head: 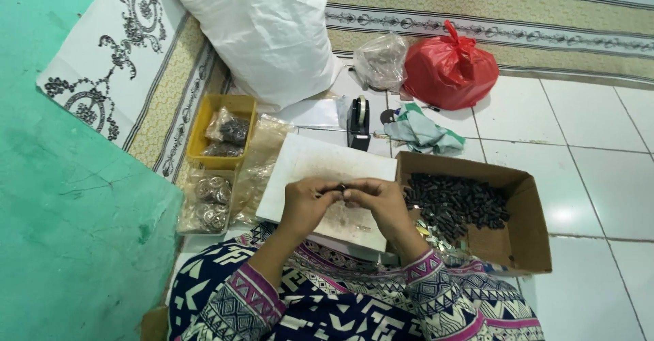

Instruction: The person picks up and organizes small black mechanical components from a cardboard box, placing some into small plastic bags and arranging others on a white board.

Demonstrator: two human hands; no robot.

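Note:
My left hand point(305, 203) and my right hand point(383, 202) meet over a white board point(300, 160) on my lap. Between their fingertips they pinch a small dark part point(340, 188). Both hands have fingers curled around it. Just right of my right hand stands an open cardboard box point(528, 208) holding a heap of several small dark parts point(455, 203). My sleeves are patterned in navy, white and pink.
A yellow tray point(206, 119) with bagged parts and a clear bag of metal rings point(208, 201) lie at left. Behind the board stand a black tape dispenser point(358, 123), a folded cloth point(422, 131), a red bag point(449, 72), a clear bag point(381, 60) and a big white sack point(266, 27).

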